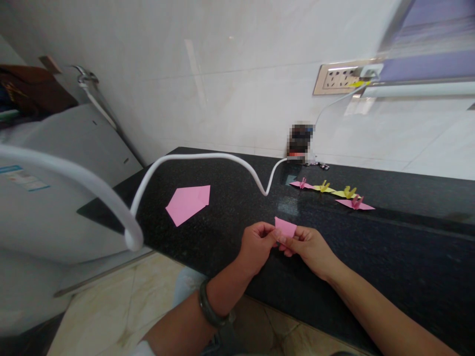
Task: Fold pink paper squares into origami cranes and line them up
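Between both hands is a small folded piece of pink paper (285, 227), held above the dark countertop. My left hand (259, 244) pinches its left lower edge with thumb and fingers. The thumb and fingers of my right hand (308, 246) close on its right lower side, and the two thumbs nearly meet. The paper's lower part is hidden by the fingers. To the left, pink paper sheets (189, 203) lie flat on the counter. Beyond my right hand, several folded pink and yellow paper shapes (348, 192) stand in a slanting row.
A white bendy stand arm (208, 156) arches over the black speckled counter (230, 222), reaching towards a blurred-out device (300, 141) against the wall. A wall socket (337, 78) has a charger and cable plugged in. At left stands a pale grey appliance (74, 178).
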`<action>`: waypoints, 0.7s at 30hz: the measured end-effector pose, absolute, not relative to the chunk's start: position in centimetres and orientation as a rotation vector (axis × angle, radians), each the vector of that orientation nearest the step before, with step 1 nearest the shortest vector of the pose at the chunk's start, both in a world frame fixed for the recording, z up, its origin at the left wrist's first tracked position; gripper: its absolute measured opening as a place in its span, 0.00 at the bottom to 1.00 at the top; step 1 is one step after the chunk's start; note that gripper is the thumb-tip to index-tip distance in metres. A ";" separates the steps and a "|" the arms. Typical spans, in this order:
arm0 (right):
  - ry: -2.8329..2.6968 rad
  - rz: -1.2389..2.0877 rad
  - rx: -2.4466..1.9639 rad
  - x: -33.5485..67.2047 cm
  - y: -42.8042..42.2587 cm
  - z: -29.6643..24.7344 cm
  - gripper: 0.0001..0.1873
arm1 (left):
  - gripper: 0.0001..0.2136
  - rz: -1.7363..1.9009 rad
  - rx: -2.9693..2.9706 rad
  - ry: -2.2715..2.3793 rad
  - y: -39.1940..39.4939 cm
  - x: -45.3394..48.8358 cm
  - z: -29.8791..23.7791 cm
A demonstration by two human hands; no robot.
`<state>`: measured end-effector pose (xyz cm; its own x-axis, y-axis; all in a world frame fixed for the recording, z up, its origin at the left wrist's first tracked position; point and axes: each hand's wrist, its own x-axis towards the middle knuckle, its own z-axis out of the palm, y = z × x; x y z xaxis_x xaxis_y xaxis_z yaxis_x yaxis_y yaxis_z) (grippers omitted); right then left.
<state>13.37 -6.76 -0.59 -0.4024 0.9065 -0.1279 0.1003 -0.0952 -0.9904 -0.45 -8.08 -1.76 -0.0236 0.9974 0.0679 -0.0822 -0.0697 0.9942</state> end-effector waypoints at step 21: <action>-1.398 1.556 -1.134 13.5 -6.6 -0.5 0.16 | 0.13 1.195 1.361 1.235 -8.4 -0.5 -1.3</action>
<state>13.47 -6.58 -0.53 -0.3321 0.9340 -0.1315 0.0311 -0.1285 -0.9912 -0.46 -8.36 -1.30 0.0276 0.9966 0.0770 0.1100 -0.0796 0.9907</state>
